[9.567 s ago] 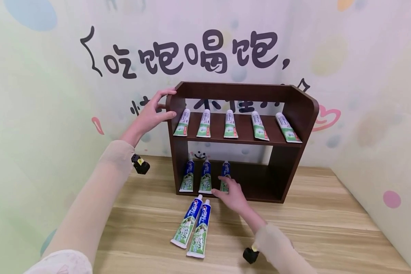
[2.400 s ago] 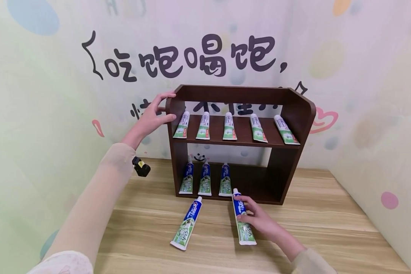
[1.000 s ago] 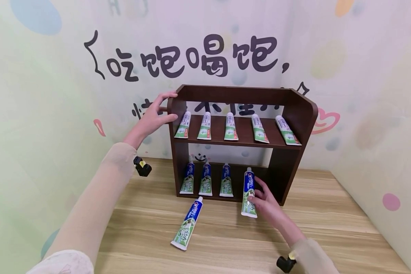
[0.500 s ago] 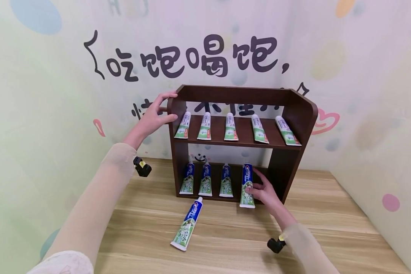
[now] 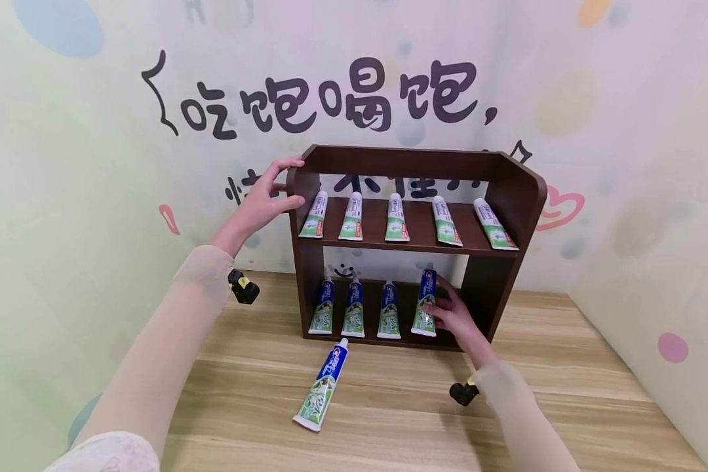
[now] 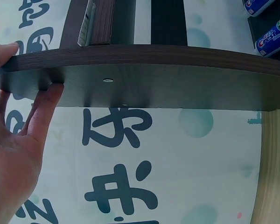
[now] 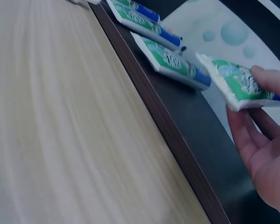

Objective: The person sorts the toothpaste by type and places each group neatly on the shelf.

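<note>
My left hand [image 5: 261, 202] grips the left side panel of a dark brown two-tier shelf [image 5: 410, 160]. The left wrist view shows thumb and fingers on opposite faces of that panel [image 6: 144, 58]. With my right hand [image 5: 461, 324] I pinch a blue and green toothpaste tube [image 5: 426, 292], cap end pointing back, inside the lower tier at the right. The right wrist view has this tube [image 7: 240, 84] raised above the lower board. Three similar tubes [image 5: 388, 311] lie to its left on that board. Another blue and green tube [image 5: 321, 387] lies on the table in front.
Several white and green toothpaste tubes [image 5: 396, 219] lie in a row on the upper tier. The wooden table [image 5: 259, 393] bears the shelf, with a printed wall [image 5: 354, 39] close behind. A right side panel [image 5: 498, 288] stands just beyond my right hand.
My right hand picked up a second tube from the table, carried it right, then back into the lower tier beside the other three. The left hand kept its hold on the shelf.
</note>
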### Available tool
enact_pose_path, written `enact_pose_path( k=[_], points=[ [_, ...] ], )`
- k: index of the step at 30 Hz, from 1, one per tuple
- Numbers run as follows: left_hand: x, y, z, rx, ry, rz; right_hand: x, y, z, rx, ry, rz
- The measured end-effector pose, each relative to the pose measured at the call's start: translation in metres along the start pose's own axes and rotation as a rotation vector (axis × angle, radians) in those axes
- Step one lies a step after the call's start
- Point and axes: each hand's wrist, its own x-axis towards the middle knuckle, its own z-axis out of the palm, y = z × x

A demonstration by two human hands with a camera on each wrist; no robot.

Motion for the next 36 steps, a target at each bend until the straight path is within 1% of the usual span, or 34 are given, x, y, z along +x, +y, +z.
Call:
enact_pose_path(
  k=[4, 11, 15, 16, 21, 24, 26, 28, 30, 33, 34, 36],
  points=[
    [0.002, -0.004, 0.000, -0.004, 0.000, 0.000, 0.006, 0.004, -0.003, -0.010, 0.022, 0.003],
    [0.012, -0.030, 0.000, 0.004, 0.015, -0.005, 0.012, 0.013, -0.002, -0.007, 0.036, 0.018],
    [0.014, -0.036, -0.001, 0.009, 0.025, 0.012, 0.014, 0.016, 0.000, -0.053, 0.031, 0.015],
    [0.014, -0.036, -0.001, 0.008, 0.025, 0.016, 0.014, 0.016, 0.001, -0.078, 0.028, 0.011],
    [0.014, -0.035, -0.001, 0.006, 0.027, 0.011, 0.014, 0.019, 0.000, -0.188, 0.001, -0.036],
    [0.013, -0.032, -0.001, 0.002, 0.024, 0.003, 0.015, 0.021, -0.002, -0.256, -0.017, -0.087],
    [0.012, -0.027, -0.001, -0.004, 0.021, 0.001, 0.015, 0.022, -0.003, -0.300, -0.023, -0.120],
    [0.009, -0.020, -0.001, -0.004, 0.018, 0.002, 0.015, 0.022, -0.003, -0.347, -0.033, -0.145],
    [0.006, -0.012, -0.001, -0.006, 0.014, 0.006, 0.012, 0.020, -0.003, -0.383, -0.034, -0.155],
    [0.002, -0.003, 0.000, 0.002, 0.008, 0.004, 0.001, 0.008, 0.001, -0.386, -0.044, -0.134],
    [0.004, -0.007, 0.000, 0.001, 0.010, 0.007, -0.002, 0.005, 0.001, -0.376, -0.046, -0.128],
    [0.007, -0.014, 0.000, 0.001, 0.013, 0.012, -0.002, 0.005, 0.001, -0.363, -0.056, -0.111]
  ],
)
